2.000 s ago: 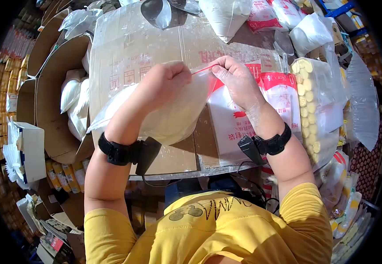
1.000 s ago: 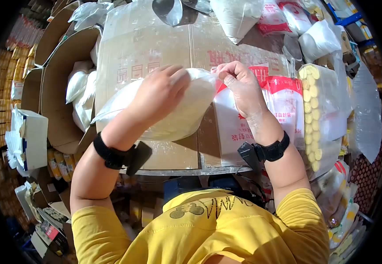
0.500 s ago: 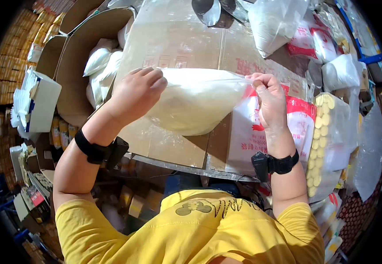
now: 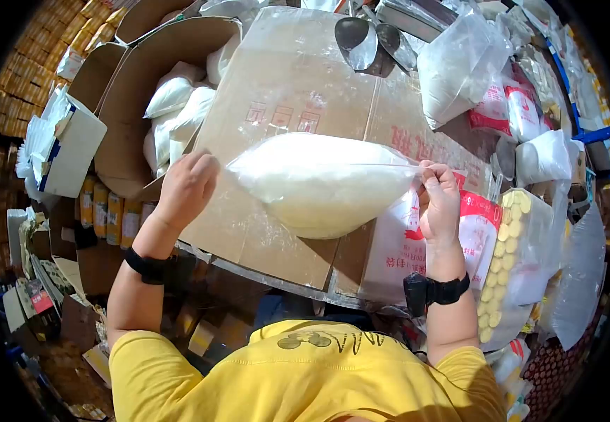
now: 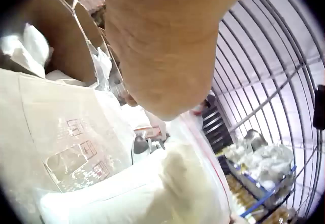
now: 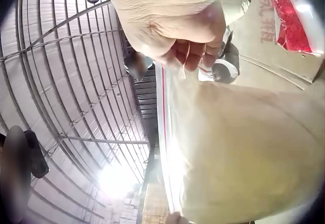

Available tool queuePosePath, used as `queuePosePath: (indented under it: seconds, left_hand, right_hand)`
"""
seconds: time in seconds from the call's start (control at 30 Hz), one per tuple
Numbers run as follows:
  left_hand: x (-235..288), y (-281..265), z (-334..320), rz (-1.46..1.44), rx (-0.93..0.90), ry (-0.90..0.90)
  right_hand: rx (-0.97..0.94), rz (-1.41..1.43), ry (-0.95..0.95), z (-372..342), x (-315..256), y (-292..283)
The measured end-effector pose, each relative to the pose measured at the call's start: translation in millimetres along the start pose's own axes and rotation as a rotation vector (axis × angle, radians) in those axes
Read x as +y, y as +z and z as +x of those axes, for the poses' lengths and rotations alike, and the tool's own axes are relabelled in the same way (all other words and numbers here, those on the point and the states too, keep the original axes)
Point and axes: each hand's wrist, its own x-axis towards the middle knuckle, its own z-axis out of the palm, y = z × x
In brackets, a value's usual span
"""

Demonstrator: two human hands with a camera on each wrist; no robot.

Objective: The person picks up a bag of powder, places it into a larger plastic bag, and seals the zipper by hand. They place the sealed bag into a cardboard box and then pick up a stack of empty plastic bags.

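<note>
A clear zip bag [image 4: 333,186], plump with pale powder, lies over the cardboard sheet [image 4: 270,243] in front of the person. My left hand [image 4: 191,184] pinches the left end of its mouth with curled fingers. At the opposite end, my right hand [image 4: 440,200] grips the corner between thumb and fingers. The mouth is stretched straight between both hands; its red zip line [image 6: 163,107] runs along the edge in the right wrist view. The left wrist view shows the back of the left hand [image 5: 165,56] above the bag, its fingertips mostly hidden.
Flat red-and-white printed bags [image 4: 393,253] lie under the right forearm. Beyond them is a clear pack of pale yellow round pieces [image 4: 503,246]. Metal scoops [image 4: 356,42] and an upright powder bag [image 4: 459,74] stand at the back. A carton [image 4: 126,112] holding white bags stands left.
My left hand has slid left along the bag's mouth, away from the right hand. The mouth is now drawn out straight, and the head view has shifted.
</note>
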Motion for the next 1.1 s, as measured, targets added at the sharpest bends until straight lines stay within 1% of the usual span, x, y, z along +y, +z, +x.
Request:
queuePosePath:
  seconds: [0.03, 0.07, 0.17, 0.2, 0.23, 0.3, 0.37, 0.4, 0.43, 0.47, 0.5, 0.6, 0.63, 0.7, 0.77, 0.8, 0.87, 0.9, 0.93, 1.03, 1.07, 1.1]
  left_hand:
    - [-2, 2, -5, -0.037, 0.031, -0.058]
    - [-16, 9, -19, -0.102, 0.051, -0.153]
    - [-25, 51, -43, -1.006, 0.299, -0.484]
    - [-12, 49, -40, -1.05, 0.203, -0.552]
    - [-2, 55, -36, -1.158, 0.18, -0.572]
    - [25, 61, -19, -1.345, 0.235, -0.561]
    - [48, 64, 1, -1.666, 0.187, -0.455]
    - [67, 65, 7, -1.668, 0.185, -0.485]
    - [59, 80, 0, -1.304, -0.051, -0.711]
    - [56, 92, -12, -1.332, -0.032, -0.67]
    - [63, 91, -17, -1.358, -0.011, -0.626]
    - [92, 86, -55, -1.657, 0.154, -0.55]
    - [105, 83, -66, -1.704, 0.175, -0.544]
    - [124, 87, -100, -1.778, 0.127, -0.629]
    - [153, 87, -123, -1.93, 0.107, -0.781]
    - [163, 83, -129, -1.895, 0.07, -0.842]
    - [167, 79, -145, -1.799, 0.007, -0.753]
    - [165, 75, -154, -2.093, 0.042, -0.796]
    - [164, 71, -162, -2.38, 0.083, -0.854]
    - [165, 68, -173, -2.359, -0.112, -0.996]
    - [170, 75, -175, -2.263, -0.107, -1.011]
    - [175, 82, -178, -2.166, -0.107, -1.027]
  right_hand:
    - [0.004, 0.034, 0.003, -2, 1, 0]
    - [0.032, 0.011, 0.02, -3, 3, 2]
    - [-0.029, 0.152, 0.025, -6, 6, 12]
    - [-0.11, 0.166, 0.05, 0, 24, -12]
    - [-0.153, 0.238, 0.075, -2, 19, -4]
    - [-0.243, 0.387, 0.129, -4, 13, 19]
    - [-0.38, 0.281, 0.073, -3, 14, 30]
    - [-0.322, 0.17, 0.068, -8, 13, 39]
    - [-0.394, 0.088, 0.081, -11, 8, 40]
    - [-0.431, 0.048, 0.084, -16, 9, 34]
    - [-0.471, 0.009, 0.084, -22, 9, 28]
    - [-0.531, 0.087, 0.168, -57, 1, 16]
    - [-0.496, 0.112, 0.198, -72, 5, 10]
    - [-0.324, 0.197, 0.366, -103, 8, 6]
    - [-0.342, 0.289, 0.649, -130, 16, -5]
    - [-0.35, 0.335, 0.79, -136, 21, -10]
    - [-0.403, 0.426, 0.866, -141, 27, -27]
    - [-0.43, 0.472, 0.907, -143, 28, -36]
    - [-0.439, 0.436, 0.914, -145, 28, -40]
    - [-0.446, 0.327, 0.929, -151, 30, -52]
    - [-0.429, 0.301, 0.905, -152, 47, -59]
    - [-0.43, 0.212, 0.905, -154, 58, -65]
